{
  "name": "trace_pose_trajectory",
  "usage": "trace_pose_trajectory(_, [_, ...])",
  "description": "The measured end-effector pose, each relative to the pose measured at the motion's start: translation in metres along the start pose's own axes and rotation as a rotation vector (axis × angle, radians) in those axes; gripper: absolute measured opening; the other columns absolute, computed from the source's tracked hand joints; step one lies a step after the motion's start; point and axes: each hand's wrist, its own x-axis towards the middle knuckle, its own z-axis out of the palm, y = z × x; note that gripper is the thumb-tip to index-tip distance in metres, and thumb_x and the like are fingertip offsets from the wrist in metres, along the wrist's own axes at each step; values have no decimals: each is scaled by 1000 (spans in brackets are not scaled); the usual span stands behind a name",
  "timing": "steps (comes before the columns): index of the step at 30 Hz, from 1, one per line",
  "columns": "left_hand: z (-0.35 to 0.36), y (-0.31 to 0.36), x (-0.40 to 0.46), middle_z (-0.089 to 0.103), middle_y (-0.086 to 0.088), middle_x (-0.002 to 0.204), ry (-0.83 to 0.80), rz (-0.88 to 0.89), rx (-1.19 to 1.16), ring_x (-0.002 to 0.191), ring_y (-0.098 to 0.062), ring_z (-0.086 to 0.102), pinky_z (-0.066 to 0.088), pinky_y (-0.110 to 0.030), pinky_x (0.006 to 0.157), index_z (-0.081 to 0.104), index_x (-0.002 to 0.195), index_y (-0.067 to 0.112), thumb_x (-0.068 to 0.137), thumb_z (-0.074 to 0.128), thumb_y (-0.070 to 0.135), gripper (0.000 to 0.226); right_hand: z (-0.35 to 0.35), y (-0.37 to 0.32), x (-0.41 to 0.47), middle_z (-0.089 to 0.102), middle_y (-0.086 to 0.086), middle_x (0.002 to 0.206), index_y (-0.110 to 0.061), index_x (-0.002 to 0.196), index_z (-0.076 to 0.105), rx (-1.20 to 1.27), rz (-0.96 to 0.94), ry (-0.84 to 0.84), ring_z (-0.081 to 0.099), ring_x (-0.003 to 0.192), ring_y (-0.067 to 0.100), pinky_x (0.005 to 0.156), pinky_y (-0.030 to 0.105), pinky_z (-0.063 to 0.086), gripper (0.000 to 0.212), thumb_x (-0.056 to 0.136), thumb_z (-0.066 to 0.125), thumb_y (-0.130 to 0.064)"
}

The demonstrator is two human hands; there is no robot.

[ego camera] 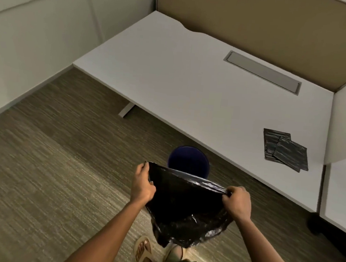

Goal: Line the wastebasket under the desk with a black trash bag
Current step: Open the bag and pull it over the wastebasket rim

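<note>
A black trash bag (184, 205) hangs in front of me, its mouth stretched wide between both hands. My left hand (142, 184) grips the bag's left rim and my right hand (237, 202) pinches the right rim. Just beyond the bag, a dark blue round wastebasket (188, 158) stands on the carpet at the front edge of the white desk (173, 71); the bag hides its near side.
Two folded black trash bags (285, 150) lie on the desk's right side. A grey cable cover (262, 72) is set into the desktop. Partition walls enclose the desk at left, back and right. A dark chair base (327, 228) stands at right. Carpet stretches to the left.
</note>
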Motion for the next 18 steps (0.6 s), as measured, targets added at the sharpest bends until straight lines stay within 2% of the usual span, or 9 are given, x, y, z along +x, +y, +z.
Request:
trace_pose_trajectory(2, [10,10,11,29,-3,165,21,76,17,146,-22,43,28,-14,110,31,161,14,90,62,-8,80,4,2,22,75,11,98,-20,92,80,142,171,16,69,92,33,79,37,54,22,81,62,-24])
trace_pose_trajectory(5, [22,25,27,28,-2,167,54,209,13,150,-12,33,17,-3,113,29,162,19,93,61,-2,79,12,2,46,79,11,100,-18,105,79,622,382,53,69,85,23,72,35,53,27,89,57,-19])
trace_pose_trajectory(7, [29,32,35,30,-4,167,101,316,-3,145,3,25,15,9,107,29,162,19,94,63,0,78,13,0,47,79,9,102,-20,108,78,877,351,133,71,88,21,73,35,57,30,93,54,-10])
trace_pose_trajectory(8, [32,35,38,31,-5,166,132,356,-14,143,6,23,15,10,107,29,161,17,95,63,2,76,13,0,44,79,3,99,-24,107,78,954,285,154,72,89,17,73,33,59,35,94,52,-5])
trace_pose_trajectory(10, [39,35,42,34,-8,164,183,401,-35,145,-2,29,20,3,113,31,160,15,96,64,4,74,16,1,35,79,-4,96,-27,106,77,1007,172,170,73,86,8,70,22,60,44,92,48,2])
trace_pose_trajectory(12, [50,30,44,37,-10,163,215,396,-50,147,-13,36,28,-9,118,34,159,11,96,65,5,71,27,6,30,79,-5,98,-22,112,76,987,146,183,73,88,3,67,15,58,47,91,47,9])
trace_pose_trajectory(14, [66,21,51,37,-6,161,216,360,-70,147,-14,37,32,-17,118,35,158,10,96,66,5,69,47,14,31,77,-1,105,-19,115,75,942,161,178,72,94,7,73,16,58,50,90,48,14])
trace_pose_trajectory(16, [86,10,67,38,-4,158,186,332,-73,146,-14,36,34,-21,118,36,158,10,95,66,3,70,73,23,42,73,0,108,-31,109,72,879,171,159,69,97,12,82,23,56,56,89,51,16])
trace_pose_trajectory(18, [111,-6,92,44,-12,159,132,296,-57,147,-22,39,38,-33,119,40,155,8,94,65,1,66,104,32,59,69,-1,106,-31,107,70,797,160,132,66,100,11,83,16,53,56,86,54,18])
